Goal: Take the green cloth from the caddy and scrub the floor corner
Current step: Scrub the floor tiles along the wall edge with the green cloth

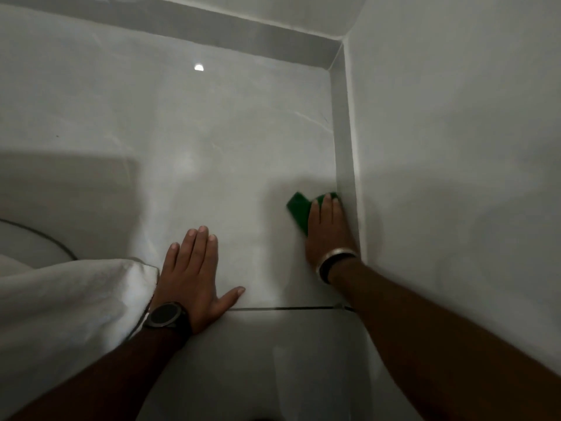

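Scrubbing is under way: the right hand presses flat on the green cloth, which lies on the floor against the skirting. The left hand rests open and empty. The corner lies well beyond the fingertips; the next push goes forward.

I see the green cloth lying flat on the pale glossy floor, folded, partly covered by my right hand, right against the skirting, short of the corner.
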The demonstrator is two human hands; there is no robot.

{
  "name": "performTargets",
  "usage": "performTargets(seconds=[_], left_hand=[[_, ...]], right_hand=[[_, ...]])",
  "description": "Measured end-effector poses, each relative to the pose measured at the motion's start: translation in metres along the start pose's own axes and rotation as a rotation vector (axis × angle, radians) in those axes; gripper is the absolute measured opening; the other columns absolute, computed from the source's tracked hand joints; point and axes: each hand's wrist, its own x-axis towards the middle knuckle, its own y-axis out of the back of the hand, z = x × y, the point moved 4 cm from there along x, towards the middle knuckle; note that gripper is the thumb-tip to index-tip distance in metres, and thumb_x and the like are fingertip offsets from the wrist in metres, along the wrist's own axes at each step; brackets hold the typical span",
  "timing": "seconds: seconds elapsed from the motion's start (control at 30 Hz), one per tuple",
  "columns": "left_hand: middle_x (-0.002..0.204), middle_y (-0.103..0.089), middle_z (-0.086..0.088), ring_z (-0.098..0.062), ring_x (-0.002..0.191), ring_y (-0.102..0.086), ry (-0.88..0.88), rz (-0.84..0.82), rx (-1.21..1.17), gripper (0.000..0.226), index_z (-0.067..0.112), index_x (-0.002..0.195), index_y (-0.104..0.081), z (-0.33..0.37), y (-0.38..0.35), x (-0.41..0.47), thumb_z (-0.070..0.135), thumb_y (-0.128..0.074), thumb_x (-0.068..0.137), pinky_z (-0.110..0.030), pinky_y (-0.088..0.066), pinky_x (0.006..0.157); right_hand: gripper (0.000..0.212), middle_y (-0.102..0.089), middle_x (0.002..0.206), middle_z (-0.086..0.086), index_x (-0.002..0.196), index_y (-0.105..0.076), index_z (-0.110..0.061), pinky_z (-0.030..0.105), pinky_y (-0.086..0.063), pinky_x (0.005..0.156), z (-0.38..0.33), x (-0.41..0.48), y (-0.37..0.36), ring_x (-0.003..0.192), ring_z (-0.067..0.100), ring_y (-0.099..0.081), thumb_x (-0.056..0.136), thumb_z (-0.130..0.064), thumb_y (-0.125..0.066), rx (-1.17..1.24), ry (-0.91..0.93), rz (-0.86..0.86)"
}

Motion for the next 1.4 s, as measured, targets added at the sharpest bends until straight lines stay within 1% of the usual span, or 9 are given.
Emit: performTargets(seconds=[0.17, 0.23, 0.33, 0.4, 0.47, 0.6, 0.8, 0.97, 1.4], left_hand=[[0.168, -0.015, -0.02, -0.035, 0.156, -0.009, 0.0, -0.007, -0.001, 0.109, 0.002, 0.159, -0.019, 0.002, 0.003, -0.002, 0.08, -0.041, 0.086, -0.053, -0.01, 0.122], [0.168, -0.014, -0.021, -0.035, 0.156, -0.008, 0.001, -0.014, 0.012, 0.109, 0.002, 0.159, -0.018, 0.002, 0.004, -0.002, 0.081, -0.039, 0.086, -0.053, -0.01, 0.123], [0.167, -0.016, -0.021, -0.037, 0.155, -0.01, 0.0, -0.016, 0.015, 0.11, 0.001, 0.159, -0.019, 0.002, 0.004, -0.002, 0.082, -0.037, 0.086, -0.054, -0.011, 0.122], [0.167, -0.018, -0.022, -0.037, 0.155, -0.012, -0.002, -0.014, 0.013, 0.11, 0.001, 0.158, -0.02, 0.002, 0.003, -0.002, 0.081, -0.038, 0.086, -0.055, -0.013, 0.121], [0.167, -0.018, -0.022, -0.038, 0.155, -0.013, -0.006, -0.009, 0.008, 0.11, 0.0, 0.158, -0.021, 0.002, 0.002, -0.002, 0.081, -0.037, 0.086, -0.055, -0.013, 0.121], [0.167, -0.017, -0.021, -0.037, 0.155, -0.012, -0.007, 0.0, 0.005, 0.11, 0.0, 0.158, -0.02, 0.002, 0.002, -0.003, 0.082, -0.034, 0.086, -0.054, -0.013, 0.122], [0.167, -0.017, -0.021, -0.037, 0.155, -0.011, -0.014, 0.009, 0.017, 0.11, 0.001, 0.158, -0.02, 0.001, 0.0, -0.003, 0.082, -0.037, 0.086, -0.054, -0.012, 0.122], [0.167, -0.018, -0.022, -0.037, 0.155, -0.011, -0.011, 0.016, 0.018, 0.11, 0.0, 0.158, -0.022, 0.0, -0.002, -0.002, 0.081, -0.039, 0.085, -0.054, -0.012, 0.122], [0.167, -0.018, -0.021, -0.036, 0.155, -0.011, -0.012, 0.053, 0.001, 0.109, 0.0, 0.157, -0.023, 0.0, -0.003, -0.002, 0.079, -0.044, 0.084, -0.053, -0.01, 0.122]], right_hand=[[0.049, -0.045, 0.136, 0.036, 0.13, -0.05, 0.008, 0.054, -0.037, 0.102, 0.001, -0.102, -0.018, 0.125, 0.05, -0.044, 0.084, -0.005, -0.042, -0.112, 0.013, 0.018], [0.044, -0.05, 0.13, 0.036, 0.125, -0.055, 0.009, 0.057, -0.041, 0.096, -0.003, -0.148, -0.03, 0.119, 0.051, -0.05, 0.092, -0.003, -0.027, -0.093, -0.02, 0.032], [0.056, -0.043, 0.135, 0.038, 0.139, -0.029, 0.012, 0.061, -0.039, 0.099, -0.009, -0.212, -0.058, 0.124, 0.055, -0.043, 0.099, -0.008, 0.005, -0.015, -0.014, 0.04], [0.048, -0.043, 0.136, 0.037, 0.144, -0.015, 0.007, 0.061, -0.037, 0.1, -0.012, -0.247, -0.07, 0.124, 0.054, -0.042, 0.103, -0.017, -0.013, -0.019, -0.041, 0.018], [0.049, -0.046, 0.134, 0.033, 0.139, -0.028, 0.009, 0.054, -0.034, 0.107, -0.012, -0.274, -0.083, 0.121, 0.051, -0.048, 0.101, -0.021, -0.037, -0.015, -0.078, 0.028], [0.043, -0.051, 0.131, 0.028, 0.128, -0.044, 0.001, 0.045, -0.018, 0.111, -0.016, -0.284, -0.088, 0.124, 0.043, -0.049, 0.107, -0.024, -0.017, 0.008, -0.155, -0.102], [0.052, -0.025, 0.151, 0.024, 0.14, -0.027, 0.006, 0.042, -0.008, 0.115, -0.022, -0.228, -0.073, 0.146, 0.035, 0.002, 0.1, -0.024, -0.013, 0.061, -0.163, 0.13], [0.067, -0.05, 0.131, 0.034, 0.128, -0.05, 0.009, 0.059, -0.034, 0.101, -0.026, -0.16, -0.056, 0.119, 0.052, -0.046, 0.064, -0.009, -0.062, 0.157, -0.371, 0.139], [0.064, -0.044, 0.132, 0.037, 0.129, -0.042, 0.015, 0.054, -0.025, 0.112, -0.001, 0.05, 0.0, 0.123, 0.051, -0.041, 0.077, -0.021, -0.042, 0.164, -0.188, 0.054]])
